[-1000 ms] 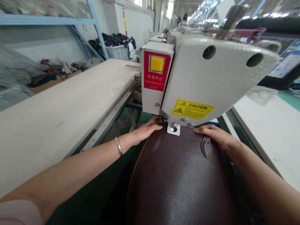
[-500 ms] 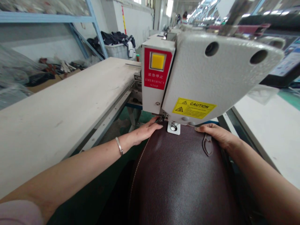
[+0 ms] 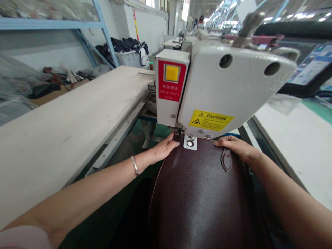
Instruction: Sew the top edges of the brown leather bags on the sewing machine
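Observation:
A dark brown leather bag panel [image 3: 192,193] with light edge stitching spreads from the sewing machine head [image 3: 233,83] down toward me. Its upper edge lies beneath the machine, where a small white metal presser plate [image 3: 190,147] with a round hole rests on the leather. My left hand [image 3: 166,148] grips the panel's upper left corner, thumb on top and the other fingers partly hidden behind. On the upper right edge my right hand [image 3: 234,146] pinches the leather between thumb and fingers. Just below that hand is a stitched leather loop [image 3: 226,160].
A red emergency stop panel [image 3: 171,83] with a yellow button faces me. White tabletops [image 3: 77,121] flank the machine. At the left stand a blue shelf frame [image 3: 52,23] and plastic-wrapped goods. A bin [image 3: 129,57] holds dark cloth behind; a screen [image 3: 308,69] stands right.
The view has shifted slightly, so the machine head appears a little further left and lower. Both hands keep their grip at the panel's upper edge.

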Demonstrator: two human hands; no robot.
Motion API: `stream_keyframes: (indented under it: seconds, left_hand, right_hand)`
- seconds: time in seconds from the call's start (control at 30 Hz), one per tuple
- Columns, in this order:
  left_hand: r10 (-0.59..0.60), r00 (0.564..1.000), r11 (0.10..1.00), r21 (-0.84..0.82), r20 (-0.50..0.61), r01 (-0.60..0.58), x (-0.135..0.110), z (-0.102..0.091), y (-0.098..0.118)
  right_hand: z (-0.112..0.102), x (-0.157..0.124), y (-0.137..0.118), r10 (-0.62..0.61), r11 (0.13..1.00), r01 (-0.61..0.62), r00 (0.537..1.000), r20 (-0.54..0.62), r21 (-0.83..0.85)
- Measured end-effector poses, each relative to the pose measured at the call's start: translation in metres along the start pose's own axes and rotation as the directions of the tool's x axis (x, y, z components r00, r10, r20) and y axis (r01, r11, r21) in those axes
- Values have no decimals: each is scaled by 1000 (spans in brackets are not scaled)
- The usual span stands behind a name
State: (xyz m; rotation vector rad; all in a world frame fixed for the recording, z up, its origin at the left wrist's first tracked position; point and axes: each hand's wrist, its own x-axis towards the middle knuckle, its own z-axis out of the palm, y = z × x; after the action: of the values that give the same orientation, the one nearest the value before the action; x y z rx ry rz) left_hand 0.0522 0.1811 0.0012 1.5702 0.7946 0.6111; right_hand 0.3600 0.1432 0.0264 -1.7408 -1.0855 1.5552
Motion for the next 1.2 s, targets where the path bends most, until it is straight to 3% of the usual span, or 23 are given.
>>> stream_keyframes:
  seconds: [0.2,0.37,0.5,0.7,1.03,1.2]
  left_hand:
    - [-27,999,998,-54,19,28,-2,0,-4]
    - [62,995,997,-50,80,-59,-7,0,0]
    - [68,996,995,-71,53,-65,-9,1,1]
    - [31,999,994,-105,8,-30,-9,8,1]
    - [-2,999,996,-94,-52,-3,1,7,-1]
    - [27,998,994,-102,-58,-32,4,20,2]
  right_hand:
    - [1,-6,-1,22,999,-22,1000,-5,-22]
    - [6,-9,-15,-20,988,34,995,95,-151]
    - [12,-7,-24,-41,965,71,992,121,-252]
    - [15,-6,-26,-6,966,48,986,167,-254]
    - [14,1,-34,-90,938,117,991,99,-326]
    - [4,-4,-30,-19,956,49,994,106,-289]
